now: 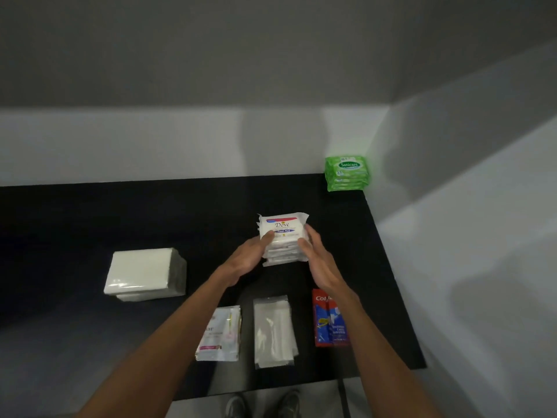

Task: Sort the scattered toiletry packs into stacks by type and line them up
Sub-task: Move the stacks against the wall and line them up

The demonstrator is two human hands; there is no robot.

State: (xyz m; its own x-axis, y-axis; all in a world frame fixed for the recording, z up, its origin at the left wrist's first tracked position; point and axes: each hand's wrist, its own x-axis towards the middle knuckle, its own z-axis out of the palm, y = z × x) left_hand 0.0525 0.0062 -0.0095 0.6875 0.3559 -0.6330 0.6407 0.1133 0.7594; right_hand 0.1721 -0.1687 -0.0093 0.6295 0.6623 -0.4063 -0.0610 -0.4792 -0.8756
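Nearest the person, three sorted stacks line the black tabletop [75, 224] edge: sachets [219, 334], clear packs [273, 331], red toothpaste packs [327, 319]. At mid-tabletop, both forearms reach forward; the left hand [247, 257] and right hand [320, 260], fingers extended, press the Dove soap stack [283, 236] between them in a two-sided grip. The wrappers look slick, the stack light and liable to slide; flanks suit holding. Farther off: white tissue packs [144, 271], green wipes [347, 174].

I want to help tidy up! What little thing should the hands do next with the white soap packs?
Probably slide the white Dove soap pack stack, held between left hand and right hand, back beside the green Sanicare wipes stack, which stands alone.
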